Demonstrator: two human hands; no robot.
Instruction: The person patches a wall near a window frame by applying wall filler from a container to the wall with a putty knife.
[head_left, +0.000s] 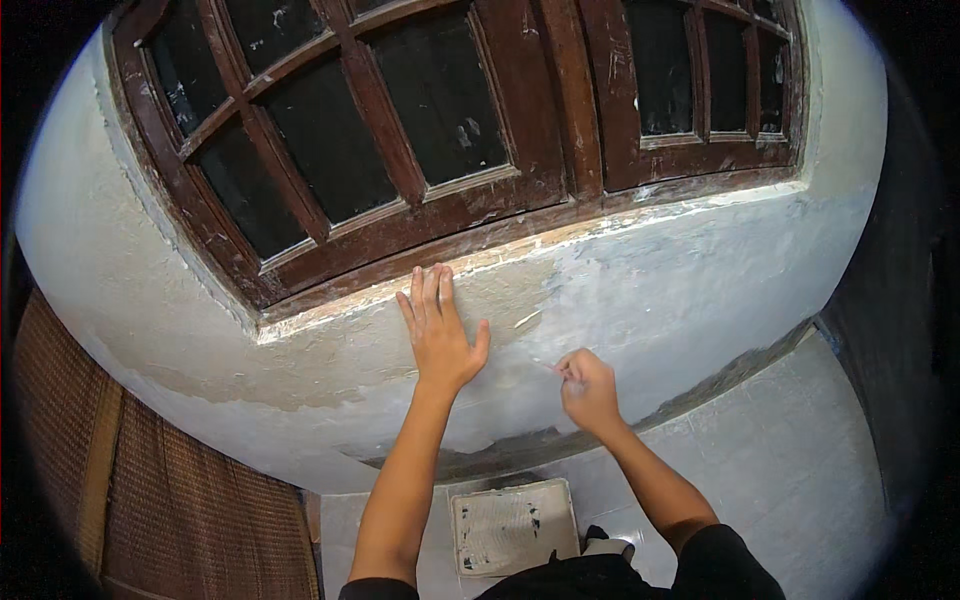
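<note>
My left hand lies flat against the wall, fingers spread and pointing up. Its fingertips reach the rough, whitish edge just under the brown wooden window frame. To the right and a little lower, my right hand is closed in a pinch on a small thin pinkish-white tool. Motion blurs the tool, and the fist hides most of it. Its tip points left at the wall. Around both hands the wall is patchy, beige with flaking paint on the left and pale grey-white on the right.
A pale, stained rectangular tray sits on the grey tiled floor near my feet. Woven brown panels stand at the left. Dark window panes fill the top, and a dark surface borders the right.
</note>
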